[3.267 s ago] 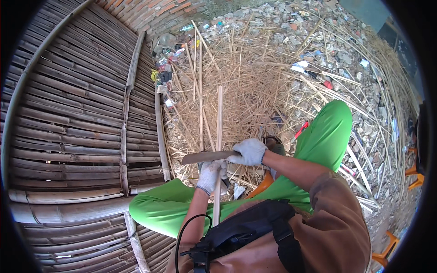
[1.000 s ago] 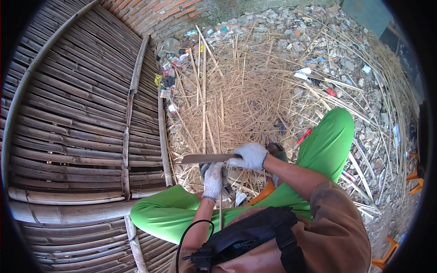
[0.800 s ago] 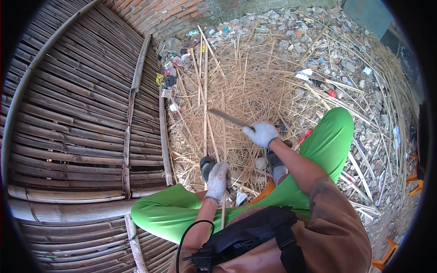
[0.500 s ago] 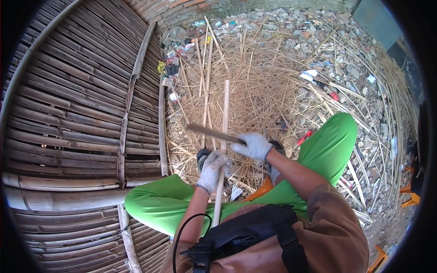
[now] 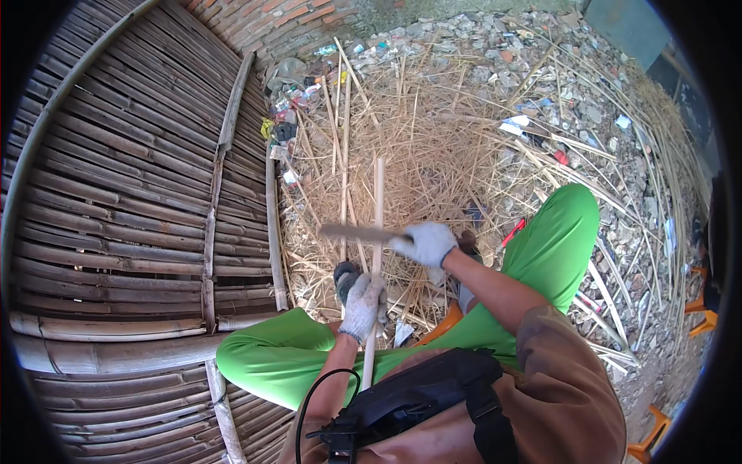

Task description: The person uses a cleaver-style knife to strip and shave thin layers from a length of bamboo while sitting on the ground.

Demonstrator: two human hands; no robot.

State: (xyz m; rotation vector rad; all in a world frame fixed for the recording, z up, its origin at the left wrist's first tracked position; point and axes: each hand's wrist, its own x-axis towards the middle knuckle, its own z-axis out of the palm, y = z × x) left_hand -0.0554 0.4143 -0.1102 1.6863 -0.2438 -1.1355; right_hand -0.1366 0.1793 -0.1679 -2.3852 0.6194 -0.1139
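Observation:
A long pale strip, apparently split bamboo (image 5: 379,201), stands up between my knees, its lower end running in under the black pouch at my waist. My left hand (image 5: 363,304), in a whitish work glove, is wrapped round its lower part. My right hand (image 5: 424,244), gloved too, grips the handle of a long machete-like knife (image 5: 355,233). The dull brown blade points left and crosses the strip above my left hand. Whether the edge touches the strip I cannot tell.
A bamboo slat panel (image 5: 139,193) fills the left side. Straw and shavings (image 5: 433,139) litter the ground ahead, with rubble and scraps behind. A red-handled tool (image 5: 513,232) lies by my right knee. Part of an orange plastic stool (image 5: 444,323) shows beneath me.
The strip's top end sits lower in the picture, and my left hand is slightly lower too. My right hand and the knife have shifted only a little. The whole view has tilted slightly.

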